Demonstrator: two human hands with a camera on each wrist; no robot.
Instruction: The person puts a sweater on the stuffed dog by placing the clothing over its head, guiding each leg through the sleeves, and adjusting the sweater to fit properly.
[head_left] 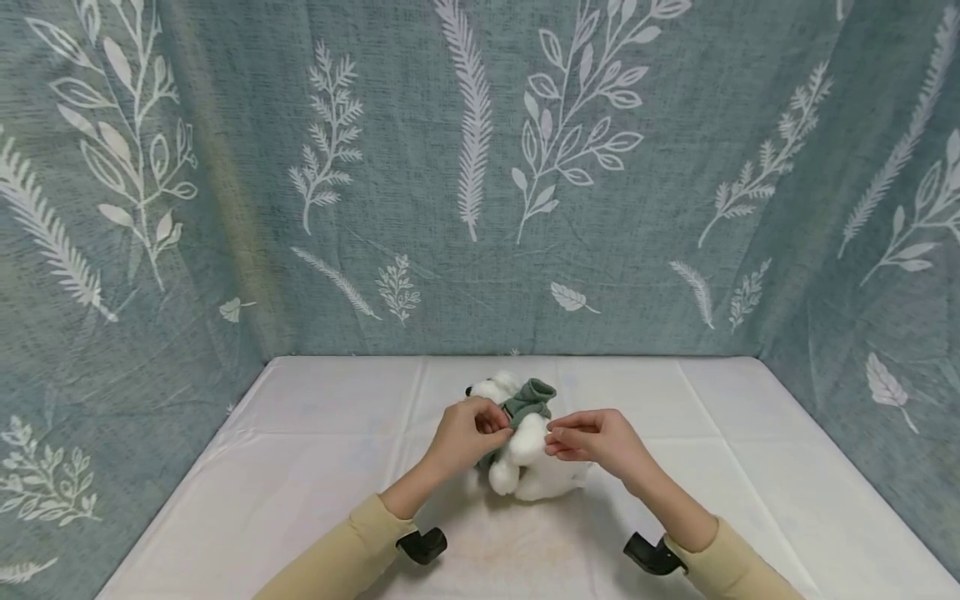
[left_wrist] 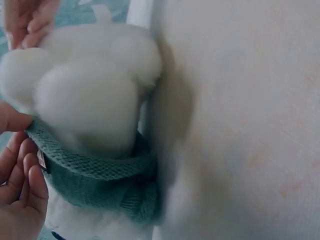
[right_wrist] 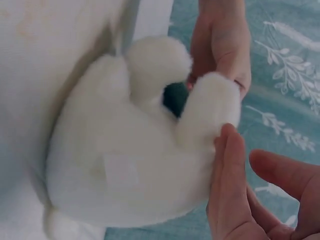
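A white plush toy animal [head_left: 551, 479] in a green knitted sweater [head_left: 531, 404] lies on the table, its head toward the back left. My left hand [head_left: 468, 429] pinches the sweater's hem between thumb and fingers; the left wrist view shows the ribbed edge of the knit [left_wrist: 95, 172] drawn out at that spot, with a small label beside it. On the toy's other side, my right hand [head_left: 596, 442] rests nearly straight fingertips against the plush near a leg [right_wrist: 210, 107]. Its thumb stands apart from the fur. Most of the sweater is hidden in the right wrist view.
A white cloth covers the table [head_left: 337, 467]. Blue-green curtains [head_left: 420, 167] printed with white leaves hang behind it and along both sides. Black wrist mounts [head_left: 422, 546] sit at both cuffs, low over the cloth.
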